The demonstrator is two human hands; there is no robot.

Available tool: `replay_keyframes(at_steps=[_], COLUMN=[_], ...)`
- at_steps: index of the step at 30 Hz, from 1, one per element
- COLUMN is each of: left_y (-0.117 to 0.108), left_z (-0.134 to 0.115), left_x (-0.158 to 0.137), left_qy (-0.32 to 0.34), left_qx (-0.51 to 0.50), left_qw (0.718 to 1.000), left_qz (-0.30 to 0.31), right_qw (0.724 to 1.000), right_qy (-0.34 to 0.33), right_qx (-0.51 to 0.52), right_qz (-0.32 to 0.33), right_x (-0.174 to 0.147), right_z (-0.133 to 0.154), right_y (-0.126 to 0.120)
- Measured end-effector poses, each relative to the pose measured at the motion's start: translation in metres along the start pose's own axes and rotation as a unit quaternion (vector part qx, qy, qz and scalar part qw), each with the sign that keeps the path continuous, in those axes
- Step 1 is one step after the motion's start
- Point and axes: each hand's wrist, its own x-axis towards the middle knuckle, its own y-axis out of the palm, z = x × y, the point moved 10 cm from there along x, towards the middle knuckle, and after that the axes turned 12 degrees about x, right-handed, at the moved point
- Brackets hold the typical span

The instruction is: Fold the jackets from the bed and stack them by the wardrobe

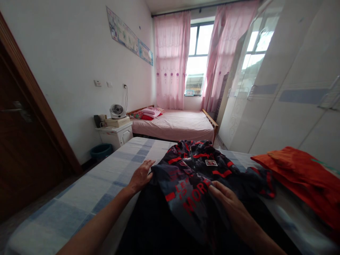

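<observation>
A dark jacket (196, 166) with red stripes, grey patches and a front zip lies on the checked bed in front of me. One of its sleeves, with red lettering, is drawn across the front between my hands. My left hand (140, 176) holds the cloth edge at the left, thumb against the fabric and the other fingers stretched forward. At the lettering's right end, my right hand (225, 196) pinches the sleeve between thumb and fingers. Dark cloth below my hands blends together, so I cannot tell where the jacket ends there.
Orange clothing (297, 173) lies on the bed (106, 187) at the right. Beyond stands a pink-covered bed (175, 124) with pillows. A white cabinet (119, 136) carries a fan (117, 111), beside a green bin (101, 151). Wardrobes (287, 106) line the right side; a brown door (18, 134) is left.
</observation>
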Motion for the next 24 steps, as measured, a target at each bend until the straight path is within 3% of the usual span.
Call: replay_keyframes(at_steps=[4,8,12,15,18,24], left_y=[0.004,0.004,0.003,-0.005,0.004,0.047], left_z=[0.005,0.026,0.054,0.066,0.046,-0.026], left_x=[0.006,0.002,0.005,0.025,0.060,0.118], left_qy=[-0.048,-0.127,-0.165,-0.183,-0.152,-0.054], left_qx=[0.035,0.072,0.087,0.088,0.076,0.055], left_qw=[0.998,0.989,0.979,0.975,0.980,0.993], left_qz=[0.018,0.026,0.080,0.089,0.099,0.086], right_qw=[1.000,0.997,0.988,0.985,0.985,0.986], right_qy=[0.010,-0.034,-0.008,0.010,0.026,0.035], right_qx=[0.014,-0.059,-0.152,-0.165,-0.155,-0.136], right_qz=[0.003,-0.021,0.017,0.042,0.067,0.085], right_x=[0.004,0.017,0.023,0.013,-0.002,0.000], right_z=[0.004,0.017,-0.017,-0.041,-0.043,-0.043], right_y=[0.002,-0.009,-0.023,-0.030,-0.026,-0.027])
